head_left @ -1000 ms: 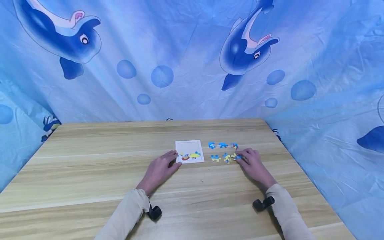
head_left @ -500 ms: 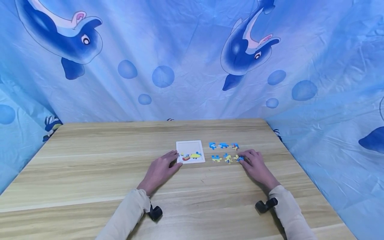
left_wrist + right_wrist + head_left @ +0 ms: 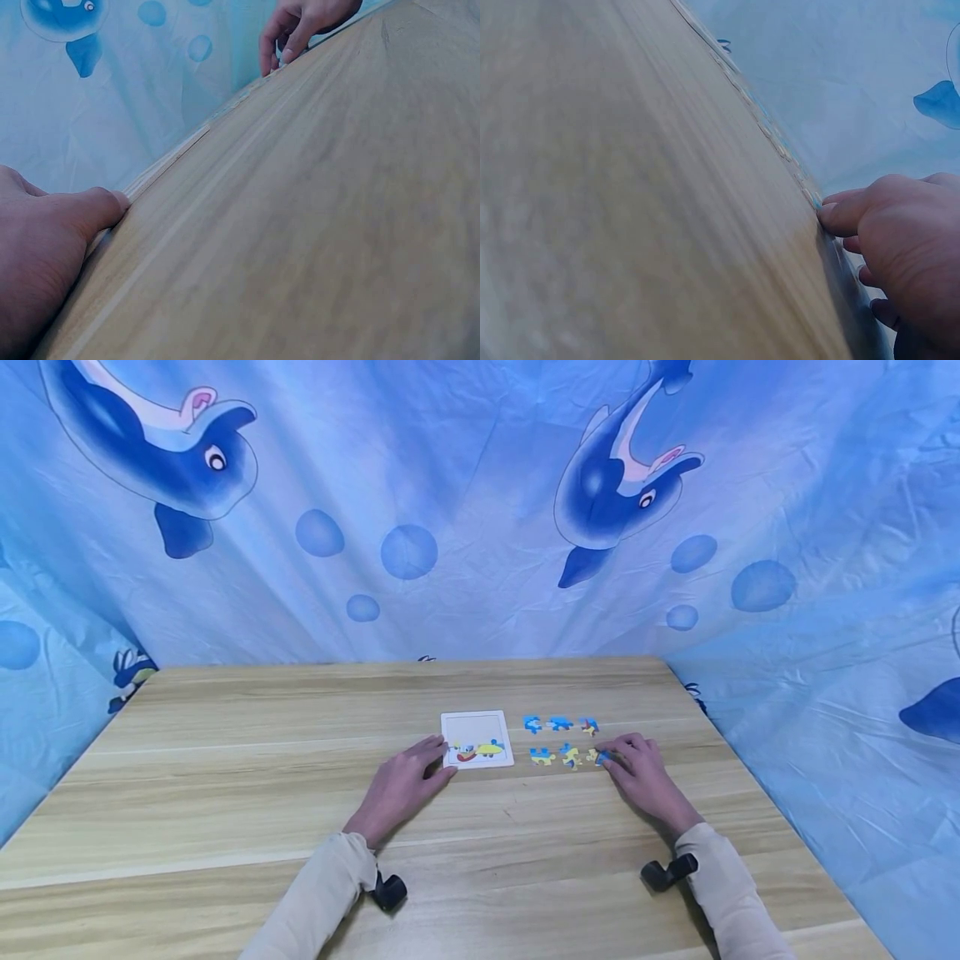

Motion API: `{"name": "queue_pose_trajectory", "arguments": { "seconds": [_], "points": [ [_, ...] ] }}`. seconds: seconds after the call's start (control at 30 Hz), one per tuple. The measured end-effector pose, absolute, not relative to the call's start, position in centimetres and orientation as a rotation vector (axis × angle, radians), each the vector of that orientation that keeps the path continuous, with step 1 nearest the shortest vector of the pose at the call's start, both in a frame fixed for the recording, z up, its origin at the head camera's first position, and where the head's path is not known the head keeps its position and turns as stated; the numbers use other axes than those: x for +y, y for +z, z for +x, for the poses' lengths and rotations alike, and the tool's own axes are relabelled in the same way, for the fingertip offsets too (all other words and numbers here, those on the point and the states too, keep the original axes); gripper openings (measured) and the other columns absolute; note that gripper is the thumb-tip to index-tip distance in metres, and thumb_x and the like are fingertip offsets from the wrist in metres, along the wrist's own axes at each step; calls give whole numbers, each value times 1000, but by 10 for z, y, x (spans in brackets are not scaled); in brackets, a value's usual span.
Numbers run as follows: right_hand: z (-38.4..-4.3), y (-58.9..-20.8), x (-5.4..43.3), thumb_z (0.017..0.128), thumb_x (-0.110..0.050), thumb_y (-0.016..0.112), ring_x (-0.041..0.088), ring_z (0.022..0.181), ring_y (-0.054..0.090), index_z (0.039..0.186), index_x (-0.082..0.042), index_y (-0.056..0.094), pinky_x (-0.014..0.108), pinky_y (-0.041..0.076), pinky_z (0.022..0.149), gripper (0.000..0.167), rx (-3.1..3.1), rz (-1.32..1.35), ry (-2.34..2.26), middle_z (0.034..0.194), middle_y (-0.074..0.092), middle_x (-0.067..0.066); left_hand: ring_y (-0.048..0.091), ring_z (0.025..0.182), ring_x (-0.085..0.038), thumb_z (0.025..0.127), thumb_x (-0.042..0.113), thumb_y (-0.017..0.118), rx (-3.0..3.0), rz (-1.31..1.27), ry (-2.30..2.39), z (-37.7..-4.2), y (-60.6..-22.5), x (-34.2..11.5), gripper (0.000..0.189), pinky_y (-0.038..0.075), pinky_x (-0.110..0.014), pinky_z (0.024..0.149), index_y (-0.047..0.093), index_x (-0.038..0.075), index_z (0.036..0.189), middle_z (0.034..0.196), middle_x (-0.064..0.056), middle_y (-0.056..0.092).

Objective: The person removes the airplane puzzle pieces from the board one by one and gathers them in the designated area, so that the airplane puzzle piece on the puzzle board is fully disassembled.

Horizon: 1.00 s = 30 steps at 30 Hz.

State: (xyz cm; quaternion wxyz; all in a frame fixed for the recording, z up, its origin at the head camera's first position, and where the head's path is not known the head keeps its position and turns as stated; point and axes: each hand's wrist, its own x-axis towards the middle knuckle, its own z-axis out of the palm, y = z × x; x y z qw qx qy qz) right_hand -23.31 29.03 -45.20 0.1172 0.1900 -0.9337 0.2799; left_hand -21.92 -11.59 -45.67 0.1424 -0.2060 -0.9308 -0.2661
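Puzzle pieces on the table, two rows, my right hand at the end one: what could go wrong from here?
The right hand is at the end piece, close to the next piece; lifting could nudge that neighbour.
The end piece lies flat and looks thin, so it might slip from the fingers.
The left hand touches the frame; a push might slide it.

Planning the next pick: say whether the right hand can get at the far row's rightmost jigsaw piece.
Probably yes: that jigsaw piece lies uncovered just beyond the right hand, which touches the near row's rightmost piece and may have to leave it first.
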Motion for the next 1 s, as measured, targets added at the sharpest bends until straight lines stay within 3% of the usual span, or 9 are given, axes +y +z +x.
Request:
{"name": "queue_pose_trajectory", "arguments": {
  "seconds": [0.57, 1.0],
  "points": [
    [-231, -449, 288, 101, -6, 66, 40, 114, 45, 124, 0, 69, 51, 38, 88, 24, -2771, 457, 838, 122, 57, 23, 59, 131, -33, 98, 34, 73, -2688, -594, -753, -220, -458, -116, 46, 51, -51, 104, 70, 3, 132, 141, -15, 63],
    [-231, -446, 288, 101, -10, 66, 39, 115, 46, 130, 2, 64, 55, 39, 94, 31, -2775, 472, 884, 121, 59, 22, 60, 130, -33, 97, 33, 74, -2673, -600, -762, -221, -459, -116, 45, 50, -51, 104, 71, 2, 131, 140, -16, 63]
  ]
}}
